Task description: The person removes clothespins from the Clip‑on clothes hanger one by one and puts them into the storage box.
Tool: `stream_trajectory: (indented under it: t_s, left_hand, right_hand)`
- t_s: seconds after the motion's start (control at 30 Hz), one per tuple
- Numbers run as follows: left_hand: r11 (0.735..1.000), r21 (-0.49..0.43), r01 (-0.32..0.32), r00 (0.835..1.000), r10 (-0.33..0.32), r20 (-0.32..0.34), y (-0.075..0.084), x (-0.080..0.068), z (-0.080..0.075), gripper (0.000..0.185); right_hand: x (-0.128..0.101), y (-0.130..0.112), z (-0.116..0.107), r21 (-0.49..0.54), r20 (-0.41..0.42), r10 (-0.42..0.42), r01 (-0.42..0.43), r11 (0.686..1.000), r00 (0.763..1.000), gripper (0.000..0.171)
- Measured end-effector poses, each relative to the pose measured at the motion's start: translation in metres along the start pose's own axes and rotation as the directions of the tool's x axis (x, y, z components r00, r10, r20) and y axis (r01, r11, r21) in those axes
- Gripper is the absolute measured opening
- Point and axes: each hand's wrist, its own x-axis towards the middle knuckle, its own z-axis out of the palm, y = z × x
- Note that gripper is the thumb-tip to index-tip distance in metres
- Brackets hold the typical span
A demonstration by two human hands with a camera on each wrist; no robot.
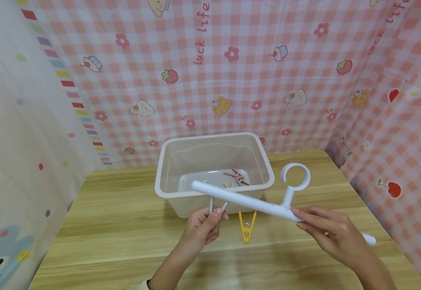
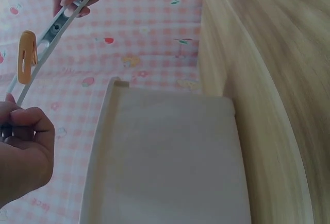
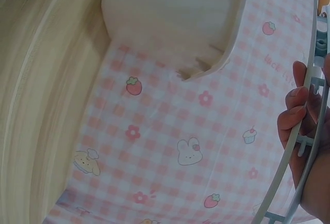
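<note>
A white plastic clothes hanger [image 1: 246,199] with a round open hook is held tilted by my right hand [image 1: 335,233], whose thumb and fingers grip the bar beside the hook. My left hand [image 1: 201,227] pinches a pale grey clothespin [image 1: 211,204], its two legs pointing up at the hanger's left arm. Between the hands, a yellow clothespin [image 1: 246,234] hangs at the bar's underside. It shows orange in the left wrist view, where the hanger's hollow underside is visible. Within the left fist, the lower part of the grey clothespin is hidden.
Behind the hanger stands a beige plastic bin [image 1: 161,171] on the wooden table [image 1: 112,225]. Several pink and yellow clothespins [image 1: 240,180] lie on its floor. Pink checked cloth [image 1: 203,88] covers the back and right sides; a pale printed cloth [image 1: 21,121] hangs at left.
</note>
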Motion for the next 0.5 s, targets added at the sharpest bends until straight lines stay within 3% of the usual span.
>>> stream_trajectory:
  t_s: [0.17, 0.5]
  left_hand:
    - [0.988, 0.144, -0.057, 0.998, 0.062, -0.03, 0.0, 0.0009, -0.0011, 0.038]
    - [0.917, 0.374, -0.138, 0.983, 0.174, -0.063, -0.0008, 0.0018, -0.003, 0.023]
  right_hand:
    - [-0.0007, 0.0007, 0.0, -0.007, 0.0, 0.0, 0.0, 1.0, 1.0, 0.038]
    - [-0.0033, 0.0021, 0.0001, -0.019, 0.015, 0.016, -0.016, 1.0, 1.0, 0.039]
